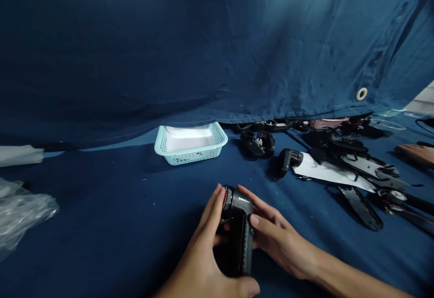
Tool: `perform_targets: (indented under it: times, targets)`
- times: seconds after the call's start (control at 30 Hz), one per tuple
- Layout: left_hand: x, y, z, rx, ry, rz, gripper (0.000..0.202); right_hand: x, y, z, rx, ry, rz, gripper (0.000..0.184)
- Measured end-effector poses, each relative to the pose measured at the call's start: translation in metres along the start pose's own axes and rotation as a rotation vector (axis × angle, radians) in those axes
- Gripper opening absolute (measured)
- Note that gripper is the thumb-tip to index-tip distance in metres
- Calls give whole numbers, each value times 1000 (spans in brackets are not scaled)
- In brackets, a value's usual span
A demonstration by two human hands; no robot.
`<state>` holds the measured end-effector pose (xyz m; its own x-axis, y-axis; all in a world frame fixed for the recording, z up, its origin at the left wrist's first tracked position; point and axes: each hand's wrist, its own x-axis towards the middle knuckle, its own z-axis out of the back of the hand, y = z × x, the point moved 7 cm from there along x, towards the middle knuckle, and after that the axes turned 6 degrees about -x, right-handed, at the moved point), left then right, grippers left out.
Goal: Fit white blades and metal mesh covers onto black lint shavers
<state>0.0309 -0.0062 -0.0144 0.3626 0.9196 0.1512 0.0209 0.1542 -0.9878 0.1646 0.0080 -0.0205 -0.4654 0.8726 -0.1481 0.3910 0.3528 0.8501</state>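
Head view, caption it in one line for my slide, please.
A black angled device held between left grip and right grip, with a pale-blue basket beyond on dark-blue cloth.

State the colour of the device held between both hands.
The device is mostly black, clearest in the head view.

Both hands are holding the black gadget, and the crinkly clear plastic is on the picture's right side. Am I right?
Not quite: in the head view, the clear plastic is on the left side. The left hand and right hand do hold the black gadget.
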Motion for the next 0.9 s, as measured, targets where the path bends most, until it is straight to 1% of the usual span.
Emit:
perform_targets:
  times: [0.1,0.2,0.33,0.4,0.47,0.53,0.6,0.67,0.77,0.83,0.9]
  targets:
    - [1,5,1,-31,0,-46,126,1,-1,1,-6,1,-2,59]
    - [2,8,1,-34,10,-49,125,1,-1,0,-13,1,-2,61]
    - [1,1,1,-8,14,-76,127,0,1,0,9,0,-4,60]
    - [0,-4,1,14,-3,-97,126,-2,1,-1,35,18,-13,64]
    - [-1,-10,3,63,-32,-127,113,-3,0,-4,86,56,-43,68]
    - [-1,-16,8,135,-94,-161,91,-5,-3,-7,172,87,-102,68]
    - [-1,-21,14,214,-166,-186,72,-5,-9,-10,260,90,-184,65]
    - [-1,-25,20,289,-230,-214,64,-7,-14,-12,299,73,-274,61]
    - [-1,-32,22,377,-246,-293,65,-11,-21,-18,285,90,-400,55]
    - [-2,-35,20,393,-212,-346,71,-13,-24,-22,264,123,-424,57]
    - [-2,-36,15,373,-144,-384,77,-15,-27,-23,230,140,-405,54]
